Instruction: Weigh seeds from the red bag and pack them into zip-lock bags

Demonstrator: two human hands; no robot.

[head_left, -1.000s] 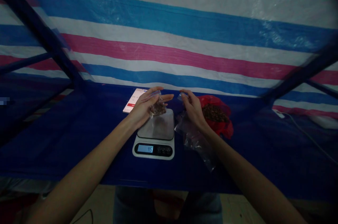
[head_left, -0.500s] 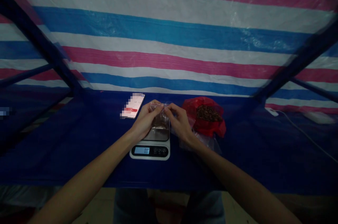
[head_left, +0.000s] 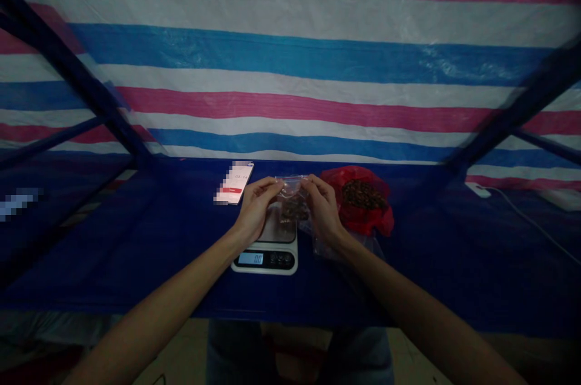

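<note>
Clear plastic bag (head_left: 292, 194), brown bits (head_left: 294, 213) inside; left grip (head_left: 255, 210), right grip (head_left: 324, 208) pinching top corners.

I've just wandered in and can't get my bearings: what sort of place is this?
It looks like a makeshift work booth, perhaps a stall: a striped plastic sheet forms the backdrop, and a blue tabletop holds a digital scale and a red bag of small brown pieces.

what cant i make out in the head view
Head view: scale plate, partly hidden by left hand and held bag.
Head view: pieces in that bag, too small and dim to identify.
Head view: loose bags, partly hidden by right wrist.
Head view: left side of phone, blurred by pixelation.
</note>
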